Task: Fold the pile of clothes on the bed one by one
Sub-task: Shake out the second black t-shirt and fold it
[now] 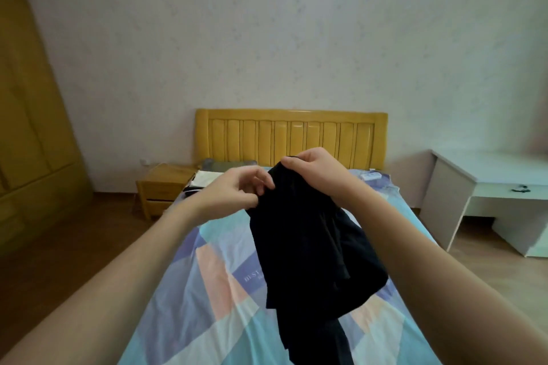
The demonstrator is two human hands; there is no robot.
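Both hands lift a black garment (308,234) above the bed (207,290): the left hand (237,190) pinches its upper edge, the right hand (314,169) grips its top, and the cloth hangs down toward the bed's patterned sheet.

Pale letters on the bedsheet (207,290) read roughly "BEST"; the rest is hidden.

The room is dim and evenly lit, with soft, flat light and no hard shadows. The far wall (296,38) looks grey and slightly mottled. Wide-angle distortion bends the wardrobe (32,127) at the left edge. The black garment (305,240) shows almost no fold detail. Everything looks slightly soft.
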